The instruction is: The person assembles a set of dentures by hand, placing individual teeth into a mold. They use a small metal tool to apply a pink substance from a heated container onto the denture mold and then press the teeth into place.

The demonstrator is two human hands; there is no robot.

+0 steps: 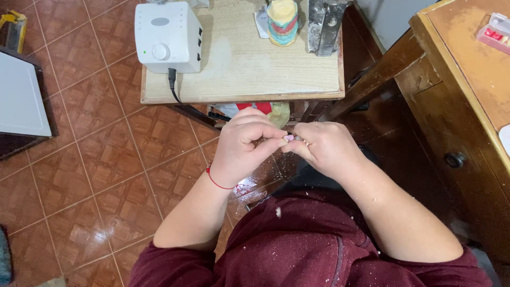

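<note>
My left hand (245, 146) and my right hand (325, 146) meet in front of me, just below the front edge of a small wooden table (249, 79). Between their fingertips sits a tiny pale pink piece (289, 138), pinched from both sides, with a thin metal tip showing at its right end. Most of the piece is hidden by my fingers. A red thread bracelet (217, 182) circles my left wrist. My dark red sleeves and lap are dusted with white flecks.
On the table stand a white box-shaped machine (167, 34) with a knob and black cable, a colourful cylindrical container (282, 21) and a metal tool (324, 24). A brown wooden desk (467, 101) with a drawer knob is at the right. Red-brown floor tiles lie below.
</note>
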